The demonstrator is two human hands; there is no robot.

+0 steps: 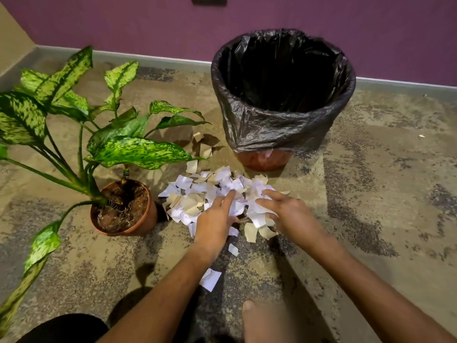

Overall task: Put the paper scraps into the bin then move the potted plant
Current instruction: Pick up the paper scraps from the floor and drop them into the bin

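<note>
Heap of paper scraps [212, 196] on the floor [371, 194], just in front of the lined bin [282, 95] standing near the wall [148, 23]. Potted plant [123, 206] just left of the heap, a few stray scraps nearer the viewer. Left hand [215, 219] and right hand [289, 214] resting on the heap's near side.

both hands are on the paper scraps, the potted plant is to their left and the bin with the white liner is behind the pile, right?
Not quite: the bin has a black liner, not a white one, as the head view shows. The rest holds: the left hand and right hand are on the paper scraps, and the potted plant is to their left.
</note>
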